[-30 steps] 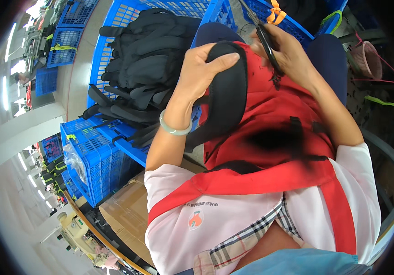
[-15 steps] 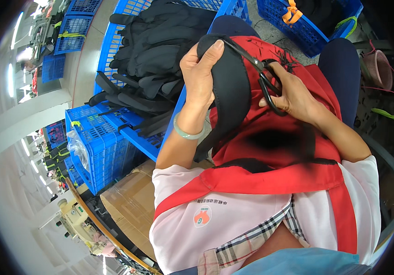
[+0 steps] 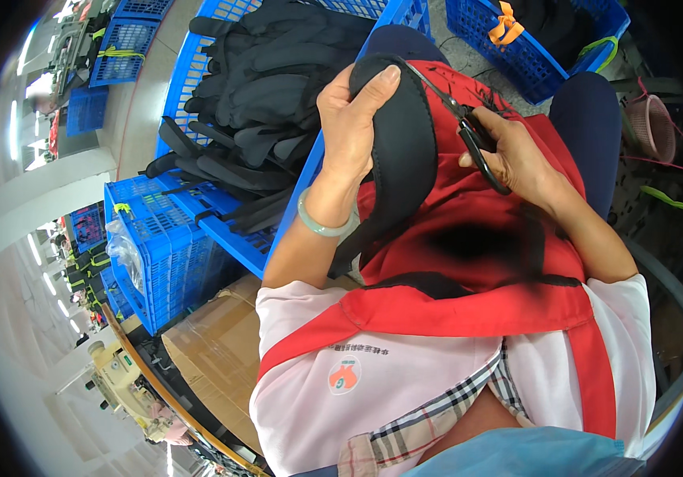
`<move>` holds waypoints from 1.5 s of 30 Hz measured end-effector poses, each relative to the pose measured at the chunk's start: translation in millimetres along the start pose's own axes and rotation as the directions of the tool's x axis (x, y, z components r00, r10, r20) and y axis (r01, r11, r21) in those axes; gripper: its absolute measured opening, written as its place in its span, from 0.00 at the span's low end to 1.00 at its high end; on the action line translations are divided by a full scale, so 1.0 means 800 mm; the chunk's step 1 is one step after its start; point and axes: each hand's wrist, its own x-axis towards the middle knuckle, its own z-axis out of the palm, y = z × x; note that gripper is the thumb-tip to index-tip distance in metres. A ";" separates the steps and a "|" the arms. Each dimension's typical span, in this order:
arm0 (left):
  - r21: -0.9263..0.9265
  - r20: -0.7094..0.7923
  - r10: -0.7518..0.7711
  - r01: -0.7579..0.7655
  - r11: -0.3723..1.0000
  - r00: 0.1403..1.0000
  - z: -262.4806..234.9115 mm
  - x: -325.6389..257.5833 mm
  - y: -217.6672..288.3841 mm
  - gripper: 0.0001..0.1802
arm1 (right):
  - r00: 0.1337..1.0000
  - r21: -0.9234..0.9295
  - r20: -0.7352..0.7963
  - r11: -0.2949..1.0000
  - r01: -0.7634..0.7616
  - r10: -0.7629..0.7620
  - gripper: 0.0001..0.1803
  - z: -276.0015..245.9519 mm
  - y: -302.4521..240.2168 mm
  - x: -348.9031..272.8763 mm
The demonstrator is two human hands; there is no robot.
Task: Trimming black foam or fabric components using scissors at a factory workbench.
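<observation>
My left hand is closed on a curved, padded black fabric strip, thumb on top near its rounded upper end. The strip bends down over my lap toward my left forearm. My right hand grips a pair of scissors with black handles. Their metal blades point up and left, alongside the strip's outer edge near its top; whether they touch it I cannot tell. Beneath lies my red apron, with dark thread scraps scattered on its upper part.
A blue crate heaped with black fabric strips stands to the left. More blue crates stand at the upper right and lower left, beside a cardboard box. A pink basket is at the right, a sewing machine at the lower left.
The scissors have turned in my right hand, and their handle loops look closer together. My left hand keeps its hold on the strip, slightly shifted. The whole view has moved a little.
</observation>
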 end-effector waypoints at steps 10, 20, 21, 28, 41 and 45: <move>-0.078 -0.079 -0.032 0.026 0.997 0.996 0.005 0.000 -0.002 0.05 | 0.966 -0.232 -0.174 0.962 0.147 -0.190 0.40 0.022 0.007 0.002; -0.083 -0.059 -0.045 0.040 0.996 0.997 -0.003 0.004 -0.009 0.05 | 0.997 -0.035 -0.068 0.998 0.043 -0.046 0.26 0.013 -0.002 0.000; -0.080 -0.040 -0.044 0.041 0.996 0.998 -0.003 0.005 -0.008 0.05 | 0.998 -0.017 -0.054 0.999 0.027 -0.028 0.26 0.011 -0.001 0.000; -0.058 0.028 -0.070 0.071 0.996 0.997 0.005 0.001 -0.006 0.06 | 0.991 -0.086 -0.095 0.993 0.085 -0.093 0.25 0.003 -0.005 -0.003; 0.032 0.171 -0.095 0.090 0.995 0.981 0.011 0.002 0.000 0.07 | 0.998 -0.085 0.003 0.994 0.071 -0.071 0.25 -0.035 -0.014 -0.018; 0.113 0.261 -0.089 0.061 0.992 0.961 0.013 0.002 -0.004 0.07 | 0.996 -0.073 0.037 0.994 0.080 -0.077 0.28 -0.048 -0.005 -0.018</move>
